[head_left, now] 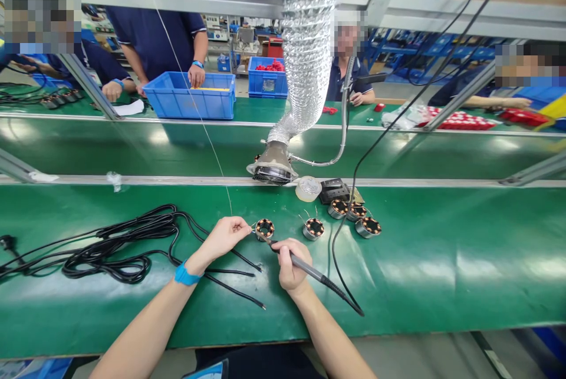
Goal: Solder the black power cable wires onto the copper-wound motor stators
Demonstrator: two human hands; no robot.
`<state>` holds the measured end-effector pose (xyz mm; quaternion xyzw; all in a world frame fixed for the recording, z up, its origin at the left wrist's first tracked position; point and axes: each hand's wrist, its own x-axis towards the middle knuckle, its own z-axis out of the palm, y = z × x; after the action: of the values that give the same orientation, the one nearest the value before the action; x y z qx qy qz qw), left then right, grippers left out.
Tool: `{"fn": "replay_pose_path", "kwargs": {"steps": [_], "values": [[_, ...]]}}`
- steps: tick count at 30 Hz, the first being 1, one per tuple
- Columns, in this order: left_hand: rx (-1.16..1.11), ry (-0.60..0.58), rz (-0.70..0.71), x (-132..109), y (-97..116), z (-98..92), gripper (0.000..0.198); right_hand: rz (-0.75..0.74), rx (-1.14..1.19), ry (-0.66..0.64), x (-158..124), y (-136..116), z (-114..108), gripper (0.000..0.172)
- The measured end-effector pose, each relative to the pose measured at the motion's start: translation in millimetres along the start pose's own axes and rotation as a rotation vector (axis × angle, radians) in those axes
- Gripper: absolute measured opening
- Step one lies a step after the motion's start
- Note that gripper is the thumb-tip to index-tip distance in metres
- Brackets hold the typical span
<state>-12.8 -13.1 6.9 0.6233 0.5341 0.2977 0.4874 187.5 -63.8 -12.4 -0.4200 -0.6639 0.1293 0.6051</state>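
Observation:
My left hand [224, 238], with a blue band at the wrist, is closed in a pinch on a thin solder wire [204, 125] that runs down from overhead. Its fingertips are at the left side of a motor stator [265, 238] with copper windings, by the stator's short leads. From the right, my right hand [293, 265] grips a soldering iron [312, 271] like a pen. The iron's tip points at the stator's lower left edge; whether it touches is too small to tell. A second stator [313, 234] with upright leads stands just to the right.
Several more stators [368, 228] stand at right near a dark block [333, 190] and a round whitish container [308, 188]. Black cables [132, 237] lie coiled at left. A fume hood [273, 164] on a foil duct [309, 31] hangs ahead. Co-workers sit beyond near blue bins [190, 105].

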Motion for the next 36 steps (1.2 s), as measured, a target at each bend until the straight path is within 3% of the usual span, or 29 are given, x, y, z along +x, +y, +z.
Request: {"fn": "replay_pose_path", "kwargs": {"steps": [8,20,36], "values": [[0.006,0.021,0.022,2,-4,0.9,0.033,0.016,0.025,-0.028,1,-1,2,0.024],[0.056,0.026,0.007,1,-5,-0.5,0.034,0.241,0.031,0.082,-8,9,-1,0.034],[0.048,0.032,0.005,1,-3,-0.1,0.034,0.209,-0.007,0.069,-3,5,-1,0.034]]}}
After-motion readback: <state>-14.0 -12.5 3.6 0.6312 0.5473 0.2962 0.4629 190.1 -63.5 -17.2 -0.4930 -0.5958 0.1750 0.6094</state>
